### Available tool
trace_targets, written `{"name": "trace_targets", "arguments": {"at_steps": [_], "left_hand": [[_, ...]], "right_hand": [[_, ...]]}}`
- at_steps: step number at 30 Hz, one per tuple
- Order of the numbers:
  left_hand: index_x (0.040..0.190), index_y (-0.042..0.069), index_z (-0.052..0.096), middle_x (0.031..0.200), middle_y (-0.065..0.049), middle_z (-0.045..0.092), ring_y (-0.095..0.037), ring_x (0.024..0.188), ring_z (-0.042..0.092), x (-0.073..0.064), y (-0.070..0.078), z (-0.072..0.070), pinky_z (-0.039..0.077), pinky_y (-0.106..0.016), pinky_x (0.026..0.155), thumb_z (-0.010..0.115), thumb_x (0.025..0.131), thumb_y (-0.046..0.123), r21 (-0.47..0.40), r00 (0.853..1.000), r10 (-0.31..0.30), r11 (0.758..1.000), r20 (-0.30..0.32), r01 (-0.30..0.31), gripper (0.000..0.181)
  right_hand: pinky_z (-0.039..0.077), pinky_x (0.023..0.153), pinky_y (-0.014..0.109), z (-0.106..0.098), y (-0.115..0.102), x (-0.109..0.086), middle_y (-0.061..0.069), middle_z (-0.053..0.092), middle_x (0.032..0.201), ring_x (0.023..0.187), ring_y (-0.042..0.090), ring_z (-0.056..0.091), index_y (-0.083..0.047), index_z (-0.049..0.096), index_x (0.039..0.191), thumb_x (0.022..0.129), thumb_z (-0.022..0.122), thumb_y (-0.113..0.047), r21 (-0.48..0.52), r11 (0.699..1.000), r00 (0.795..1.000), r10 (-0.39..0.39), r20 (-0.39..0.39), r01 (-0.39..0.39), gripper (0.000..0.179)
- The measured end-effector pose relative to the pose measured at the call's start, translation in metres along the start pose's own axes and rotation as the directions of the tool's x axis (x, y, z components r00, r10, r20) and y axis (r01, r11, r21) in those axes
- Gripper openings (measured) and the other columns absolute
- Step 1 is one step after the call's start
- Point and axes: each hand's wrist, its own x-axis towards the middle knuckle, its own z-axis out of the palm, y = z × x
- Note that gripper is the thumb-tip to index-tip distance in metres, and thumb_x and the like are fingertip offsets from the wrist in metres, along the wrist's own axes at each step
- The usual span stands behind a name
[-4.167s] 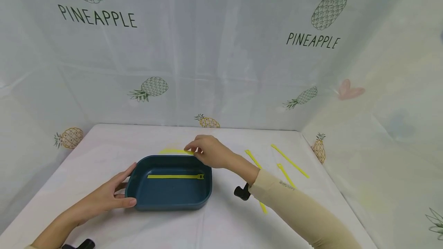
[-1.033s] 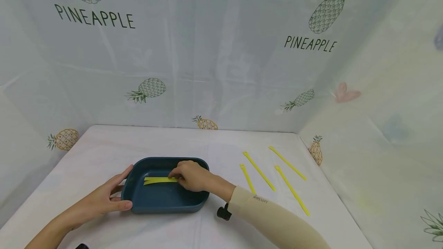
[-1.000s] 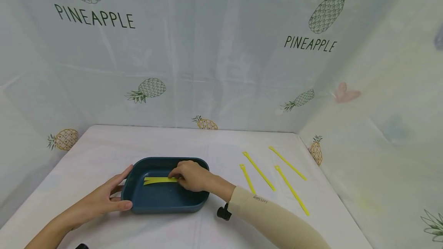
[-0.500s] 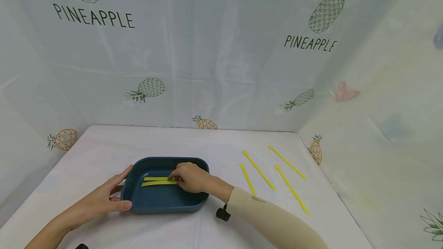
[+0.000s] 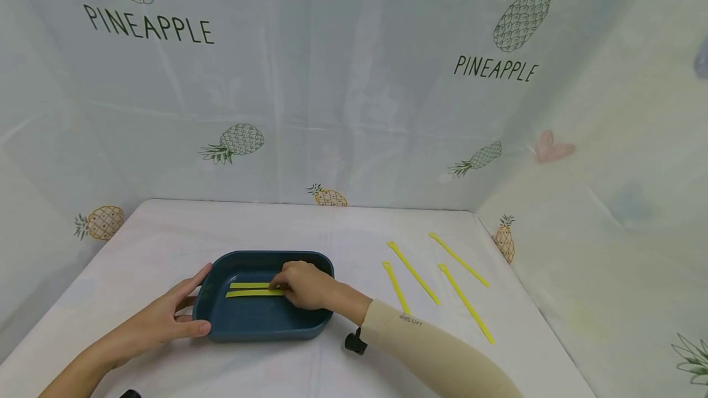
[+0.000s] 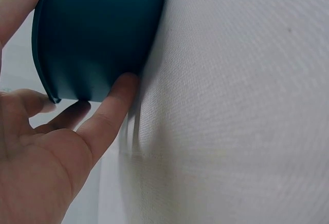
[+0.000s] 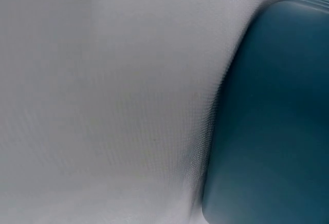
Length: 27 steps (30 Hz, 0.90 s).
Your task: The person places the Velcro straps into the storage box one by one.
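A dark blue oblong tray [image 5: 260, 335] stands on the white-covered table. My left hand [image 5: 166, 323] holds its left end, thumb at the near corner and fingers reaching up to the far rim. The left wrist view shows the same hand [image 6: 46, 157] with fingertips against the tray's outer wall [image 6: 97, 39]. Inside the tray lie two flat yellow cable ties, a far one [image 5: 246, 285] and a near one [image 5: 249, 293], almost parallel. My right hand [image 5: 306, 285] reaches over the right rim and pinches the near tie; its fingers hide both right ends.
Right of the tray, several more yellow cable ties lie slanted on the table, among them a far one [image 5: 460, 260], a long near one [image 5: 467, 304] and one partly behind the right sleeve [image 5: 396, 287]. A pineapple-print curtain [image 5: 354, 78] hangs behind the table.
Over four seconds ago my right hand held a tie beyond the tray's far rim; it has since come inside the tray. Lately the near tie has straightened beside the other. The left hand stays.
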Motion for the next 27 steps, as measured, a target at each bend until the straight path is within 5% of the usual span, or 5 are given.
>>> {"name": "trace_targets", "arguments": {"at_steps": [27], "left_hand": [[0.172,0.032,-0.001,0.173,-0.028,0.005,-0.059,0.148,0.034,-0.0005,0.0008,0.0003,0.055,-0.024,0.089,0.074,0.101,0.024,0.008,1.0,-0.012,1.0,-0.015,0.012,0.104]], "right_hand": [[0.047,0.08,0.009,0.0069,0.0002,0.0005,0.0,0.073,0.109,0.092,0.003,0.062,-0.012,0.08,0.125,0.104,0.067,-0.006,-0.078,0.997,0.999,-0.009,-0.036,0.007,0.025]]}}
